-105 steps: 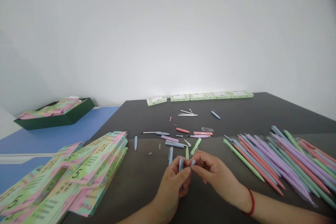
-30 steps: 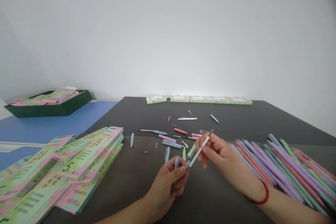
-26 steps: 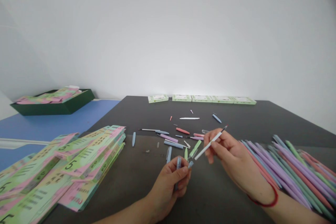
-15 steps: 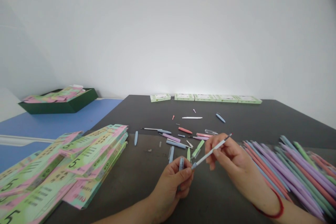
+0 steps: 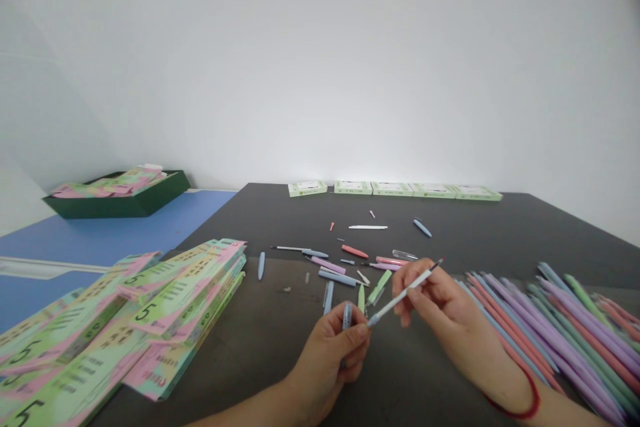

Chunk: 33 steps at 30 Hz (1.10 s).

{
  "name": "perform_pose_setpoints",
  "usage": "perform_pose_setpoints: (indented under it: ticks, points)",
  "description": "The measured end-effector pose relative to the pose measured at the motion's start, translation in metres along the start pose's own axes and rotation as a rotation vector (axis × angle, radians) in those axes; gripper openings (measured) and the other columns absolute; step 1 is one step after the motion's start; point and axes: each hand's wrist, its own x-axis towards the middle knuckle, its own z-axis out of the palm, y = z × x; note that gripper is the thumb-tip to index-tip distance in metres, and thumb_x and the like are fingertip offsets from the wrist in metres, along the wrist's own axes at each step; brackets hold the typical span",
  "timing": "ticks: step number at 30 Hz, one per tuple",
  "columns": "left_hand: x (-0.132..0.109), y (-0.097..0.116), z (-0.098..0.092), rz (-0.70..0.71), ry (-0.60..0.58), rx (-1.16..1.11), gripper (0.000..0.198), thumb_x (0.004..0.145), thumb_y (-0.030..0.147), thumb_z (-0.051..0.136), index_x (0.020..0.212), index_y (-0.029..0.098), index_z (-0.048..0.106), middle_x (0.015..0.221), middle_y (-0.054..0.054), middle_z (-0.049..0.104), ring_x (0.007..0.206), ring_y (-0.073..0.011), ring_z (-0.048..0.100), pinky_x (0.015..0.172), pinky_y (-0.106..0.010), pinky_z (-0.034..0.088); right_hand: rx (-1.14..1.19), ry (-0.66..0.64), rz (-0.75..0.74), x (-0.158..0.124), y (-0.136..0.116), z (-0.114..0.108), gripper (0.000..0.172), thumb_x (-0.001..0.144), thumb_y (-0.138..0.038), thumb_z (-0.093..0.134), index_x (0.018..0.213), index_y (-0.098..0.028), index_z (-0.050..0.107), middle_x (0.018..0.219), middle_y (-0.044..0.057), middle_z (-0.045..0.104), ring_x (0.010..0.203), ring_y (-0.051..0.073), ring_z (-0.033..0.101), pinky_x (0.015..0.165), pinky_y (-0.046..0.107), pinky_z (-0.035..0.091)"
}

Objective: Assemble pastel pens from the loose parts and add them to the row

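Note:
In the middle foreground my left hand (image 5: 337, 347) is closed around a blue pen part (image 5: 347, 315), whose top sticks up between the fingers. My right hand (image 5: 445, 307) pinches a slim white pen refill (image 5: 404, 295). The refill slants, its dark tip up at the right and its bluish end down by my left fingertips; whether they touch that end, I cannot tell. Just beyond the hands lie a green cap with a clip (image 5: 379, 287), a green barrel piece (image 5: 361, 299) and a blue cap (image 5: 328, 297).
Loose pen parts, such as a red barrel piece (image 5: 355, 251) and a white stick (image 5: 368, 227), are scattered ahead. Many pastel pens (image 5: 555, 340) lie at right. Printed pen boxes (image 5: 185, 293) are piled at left. Pale green boxes (image 5: 393, 189) line the far edge; a green tray (image 5: 135, 205) stands far left.
Both hands keep their grips, and the refill stays slanted between them with only a tiny shift. The whole view has moved slightly.

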Motion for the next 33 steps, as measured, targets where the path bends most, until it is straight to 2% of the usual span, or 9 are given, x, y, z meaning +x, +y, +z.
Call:
perform_pose_setpoints:
  ticks: [5, 13, 18, 25, 33]
  points:
    - [0.000, 0.001, 0.002, -0.001, 0.025, -0.006, 0.026, 0.075, 0.026, 0.069, 0.075, 0.017, 0.045, 0.055, 0.008, 0.034, 0.043, -0.0035, 0.017, 0.038, -0.017, 0.007, -0.053, 0.014, 0.005, 0.000, 0.001, 0.000, 0.012, 0.094, -0.031, 0.047, 0.086, -0.023, 0.050, 0.077, -0.001, 0.054, 0.061, 0.012, 0.055, 0.057, 0.025, 0.048]
    - [0.000, 0.000, 0.003, 0.041, 0.101, 0.022, 0.029, 0.074, 0.027, 0.071, 0.074, 0.018, 0.044, 0.050, 0.010, 0.031, 0.041, -0.0033, 0.016, 0.038, -0.017, 0.008, -0.031, 0.027, -0.012, -0.002, 0.007, 0.001, 0.013, 0.093, -0.031, 0.047, 0.083, -0.023, 0.049, 0.082, 0.000, 0.054, 0.061, 0.011, 0.057, 0.057, 0.025, 0.049]
    - [0.000, -0.002, 0.001, 0.052, 0.106, 0.016, 0.028, 0.074, 0.027, 0.070, 0.075, 0.018, 0.044, 0.050, 0.010, 0.032, 0.041, -0.0031, 0.017, 0.037, -0.017, 0.009, -0.064, 0.052, 0.010, -0.003, 0.012, 0.002, 0.011, 0.094, -0.030, 0.046, 0.086, -0.024, 0.050, 0.073, -0.002, 0.056, 0.059, 0.012, 0.057, 0.056, 0.025, 0.049]
    - [0.001, -0.002, -0.001, 0.041, 0.103, -0.030, 0.027, 0.079, 0.031, 0.066, 0.076, 0.018, 0.043, 0.059, 0.008, 0.038, 0.041, -0.0020, 0.017, 0.036, -0.016, 0.009, -0.195, 0.051, -0.160, -0.010, 0.017, 0.001, 0.010, 0.093, -0.023, 0.046, 0.093, -0.026, 0.056, 0.080, 0.001, 0.059, 0.068, 0.016, 0.060, 0.063, 0.028, 0.049]
    - [-0.002, 0.002, 0.001, 0.035, 0.068, -0.017, 0.021, 0.084, 0.028, 0.060, 0.081, 0.019, 0.041, 0.065, 0.006, 0.047, 0.039, -0.0014, 0.019, 0.035, -0.015, 0.009, -0.280, -0.005, -0.201, -0.012, 0.010, 0.001, 0.015, 0.094, -0.019, 0.044, 0.093, -0.027, 0.056, 0.080, 0.001, 0.059, 0.071, 0.017, 0.060, 0.067, 0.031, 0.046]
